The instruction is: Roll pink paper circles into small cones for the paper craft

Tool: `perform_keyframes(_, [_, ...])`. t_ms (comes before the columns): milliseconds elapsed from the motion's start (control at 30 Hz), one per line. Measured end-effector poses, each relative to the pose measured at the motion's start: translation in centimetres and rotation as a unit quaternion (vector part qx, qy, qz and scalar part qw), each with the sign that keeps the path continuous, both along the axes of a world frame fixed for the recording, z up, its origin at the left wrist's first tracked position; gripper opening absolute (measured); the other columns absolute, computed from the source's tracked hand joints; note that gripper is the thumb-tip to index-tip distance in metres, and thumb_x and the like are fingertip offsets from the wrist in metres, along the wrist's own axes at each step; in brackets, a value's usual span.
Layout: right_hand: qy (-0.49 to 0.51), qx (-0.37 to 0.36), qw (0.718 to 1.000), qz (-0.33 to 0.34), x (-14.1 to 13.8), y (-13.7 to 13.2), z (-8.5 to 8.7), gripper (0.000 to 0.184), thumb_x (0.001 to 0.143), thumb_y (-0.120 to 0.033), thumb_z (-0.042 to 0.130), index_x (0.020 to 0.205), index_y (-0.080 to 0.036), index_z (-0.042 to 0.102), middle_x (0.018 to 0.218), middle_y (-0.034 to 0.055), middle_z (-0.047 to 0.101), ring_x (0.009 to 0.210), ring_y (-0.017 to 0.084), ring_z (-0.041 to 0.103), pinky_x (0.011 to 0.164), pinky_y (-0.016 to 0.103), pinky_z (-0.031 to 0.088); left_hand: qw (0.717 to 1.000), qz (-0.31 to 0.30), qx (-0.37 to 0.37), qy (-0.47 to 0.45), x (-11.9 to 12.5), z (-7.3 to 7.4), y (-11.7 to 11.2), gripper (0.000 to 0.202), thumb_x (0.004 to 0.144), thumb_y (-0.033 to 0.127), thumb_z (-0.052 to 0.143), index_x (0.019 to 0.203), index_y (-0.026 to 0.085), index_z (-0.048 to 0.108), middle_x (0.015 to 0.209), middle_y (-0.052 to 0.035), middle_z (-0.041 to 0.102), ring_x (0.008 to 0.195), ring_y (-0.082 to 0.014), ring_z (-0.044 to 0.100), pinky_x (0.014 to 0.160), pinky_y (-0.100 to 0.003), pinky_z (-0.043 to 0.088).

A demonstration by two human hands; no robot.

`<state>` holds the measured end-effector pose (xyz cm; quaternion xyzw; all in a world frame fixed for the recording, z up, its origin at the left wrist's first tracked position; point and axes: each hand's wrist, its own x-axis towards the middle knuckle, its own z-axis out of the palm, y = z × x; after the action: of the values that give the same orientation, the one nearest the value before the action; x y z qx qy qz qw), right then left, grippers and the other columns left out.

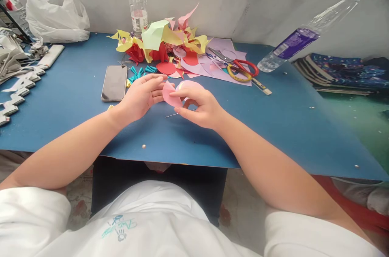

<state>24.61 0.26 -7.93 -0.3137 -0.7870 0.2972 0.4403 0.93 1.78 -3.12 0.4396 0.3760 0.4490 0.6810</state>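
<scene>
My left hand (pixel 142 96) and my right hand (pixel 203 107) meet over the blue tabletop (pixel 75 115), both pinching a small pink paper piece (pixel 170 94) between their fingertips. Just behind the right hand's fingers lies a pink paper circle (pixel 191 84). A thin needle or wire (pixel 173 115) lies on the table under the hands. A phone (pixel 114 82) lies face up to the left of my left hand.
A heap of yellow, red and pink paper scraps (pixel 164 40) lies at the back, with scissors (pixel 240 69) on lilac paper to its right. Two clear bottles (pixel 138 4) (pixel 304 34), a white plastic bag (pixel 54 14), folded white paper (pixel 18 83) and books (pixel 340 73) surround the workspace.
</scene>
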Motion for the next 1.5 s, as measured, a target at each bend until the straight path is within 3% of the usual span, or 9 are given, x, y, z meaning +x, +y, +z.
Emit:
perform_keyframes(233, [0.092, -0.153, 0.984, 0.012, -0.7, -0.4, 0.1, 0.045, 0.099, -0.075, 0.088, 0.106, -0.031, 0.082, 0.088, 0.0023, 0.079, 0.077, 0.022, 0.073, 0.062, 0.036, 0.059, 0.997, -0.022, 0.055, 0.049, -0.2, -0.6, -0.4, 0.057, 0.069, 0.03, 0.113, 0.114, 0.018, 0.08, 0.113, -0.0102, 0.092, 0.105, -0.0266, 0.088, 0.097, -0.039, 0.07])
perform_keyframes(367, [0.154, -0.26, 0.953, 0.014, -1.0, -0.4, 0.0, 0.056, 0.083, -0.069, 0.105, 0.107, -0.03, 0.072, 0.089, -0.0003, 0.08, 0.081, 0.023, 0.078, 0.065, 0.035, 0.062, 0.997, -0.024, 0.049, 0.056, -0.1, -0.6, -0.4, 0.053, 0.073, 0.032, 0.11, 0.114, 0.018, 0.08, 0.109, -0.0097, 0.092, 0.098, -0.0256, 0.088, 0.091, -0.038, 0.069])
perform_keyframes(533, [0.115, -0.312, 0.943, 0.021, -0.8, -0.1, -0.2, 0.048, 0.077, -0.067, 0.108, 0.091, -0.027, 0.085, 0.085, 0.0029, 0.081, 0.081, 0.024, 0.075, 0.076, 0.041, 0.065, 0.994, -0.037, 0.074, 0.071, 0.1, -0.8, -0.5, 0.051, 0.078, 0.036, 0.108, 0.118, 0.019, 0.082, 0.11, -0.0104, 0.092, 0.118, -0.0305, 0.088, 0.101, -0.039, 0.069])
perform_keyframes(600, [0.121, -0.321, 0.939, -0.006, -0.8, -0.1, -0.2, 0.048, 0.072, -0.066, 0.111, 0.082, -0.027, 0.084, 0.08, 0.0025, 0.078, 0.083, 0.024, 0.074, 0.079, 0.041, 0.063, 0.99, -0.036, 0.103, 0.095, 0.2, -0.9, -0.6, 0.05, 0.079, 0.037, 0.108, 0.117, 0.018, 0.083, 0.112, -0.0107, 0.091, 0.122, -0.0309, 0.087, 0.102, -0.038, 0.068])
perform_keyframes(767, [0.128, -0.341, 0.929, -0.065, -1.1, -0.6, 0.4, 0.054, 0.061, -0.062, 0.115, 0.07, -0.025, 0.077, 0.072, 0.0006, 0.071, 0.076, 0.02, 0.065, 0.072, 0.037, 0.055, 0.977, -0.051, 0.144, 0.147, 0.1, -1.5, -0.5, 0.053, 0.079, 0.04, 0.106, 0.123, 0.017, 0.089, 0.094, -0.007, 0.089, 0.092, -0.0253, 0.085, 0.091, -0.04, 0.069])
perform_keyframes(1000, [0.155, -0.335, 0.928, -0.056, -1.3, -1.2, 2.2, 0.051, 0.067, -0.066, 0.112, 0.085, -0.024, 0.089, 0.085, 0.0032, 0.078, 0.079, 0.018, 0.064, 0.073, 0.034, 0.054, 0.971, -0.08, 0.171, 0.147, -0.3, -1.8, 0.0, 0.064, 0.081, 0.054, 0.108, 0.13, 0.017, 0.093, 0.122, -0.0136, 0.093, 0.116, -0.0311, 0.087, 0.107, -0.044, 0.069])
perform_keyframes(1200, [0.171, -0.325, 0.928, -0.057, -1.4, -1.1, 1.8, 0.057, 0.064, -0.071, 0.113, 0.08, -0.024, 0.088, 0.074, 0.0005, 0.072, 0.07, 0.015, 0.059, 0.067, 0.033, 0.05, 0.977, -0.083, 0.142, 0.138, -0.6, -1.6, 0.2, 0.075, 0.078, 0.05, 0.111, 0.142, 0.018, 0.087, 0.116, -0.012, 0.093, 0.108, -0.0271, 0.088, 0.101, -0.041, 0.07])
perform_keyframes(1367, [0.187, -0.299, 0.934, -0.064, -1.6, -1.2, 1.6, 0.057, 0.067, -0.072, 0.112, 0.078, -0.024, 0.083, 0.071, -0.001, 0.068, 0.068, 0.015, 0.058, 0.064, 0.032, 0.049, 0.978, -0.078, 0.143, 0.131, -0.3, -1.1, -0.2, 0.061, 0.078, 0.054, 0.111, 0.124, 0.018, 0.092, 0.126, -0.0142, 0.092, 0.117, -0.0302, 0.088, 0.104, -0.041, 0.071])
perform_keyframes(1500, [0.192, -0.292, 0.935, -0.066, -1.6, -1.2, 1.6, 0.056, 0.068, -0.07, 0.112, 0.077, -0.024, 0.081, 0.072, -0.0013, 0.067, 0.068, 0.014, 0.058, 0.064, 0.032, 0.05, 0.974, -0.082, 0.163, 0.132, -0.2, -1.5, -0.1, 0.059, 0.083, 0.057, 0.108, 0.125, 0.018, 0.093, 0.123, -0.0137, 0.093, 0.114, -0.0296, 0.089, 0.105, -0.043, 0.072])
